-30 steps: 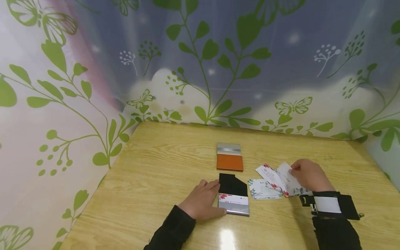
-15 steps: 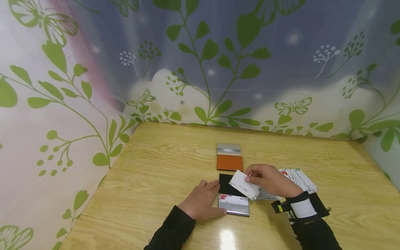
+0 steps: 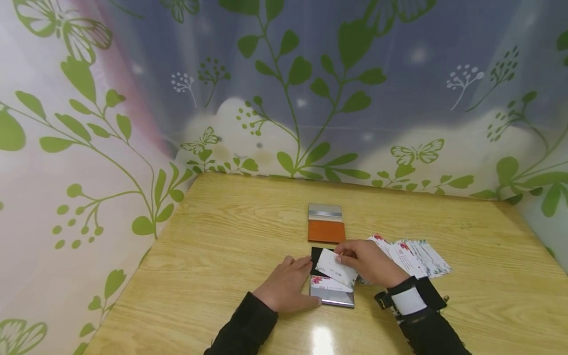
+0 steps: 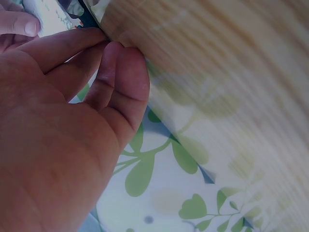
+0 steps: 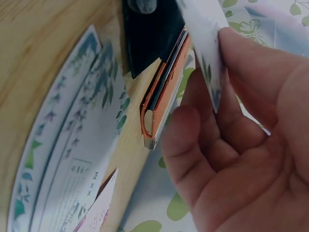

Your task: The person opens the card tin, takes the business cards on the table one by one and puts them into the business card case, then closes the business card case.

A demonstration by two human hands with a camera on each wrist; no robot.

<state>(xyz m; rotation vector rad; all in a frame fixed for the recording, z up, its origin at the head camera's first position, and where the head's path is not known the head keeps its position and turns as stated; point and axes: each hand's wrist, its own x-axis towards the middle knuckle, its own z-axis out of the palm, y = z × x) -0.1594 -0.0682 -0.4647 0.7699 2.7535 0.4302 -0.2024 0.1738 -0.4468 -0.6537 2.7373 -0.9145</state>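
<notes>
An open black and silver card case (image 3: 332,291) lies on the wooden table (image 3: 230,236) with a card inside it. My left hand (image 3: 288,285) rests flat against the case's left side, fingers straight (image 4: 116,77). My right hand (image 3: 368,261) pinches a white floral card (image 3: 337,268) between thumb and fingers just over the case; the card's edge (image 5: 205,53) shows in the right wrist view. A fan of loose floral cards (image 3: 414,256) lies to the right. An orange and silver card case (image 3: 326,224) sits shut behind the black one, also seen as the orange case (image 5: 161,96) from the right wrist.
Walls with green leaf and butterfly print (image 3: 284,98) close off the table at the back and both sides. Loose cards (image 5: 67,159) lie flat beside my right hand. A glare spot (image 3: 321,340) shines near the front edge.
My right hand picked one card off the fan at the right and carried it left, lowering it over the open black case. My left hand stayed in place.
</notes>
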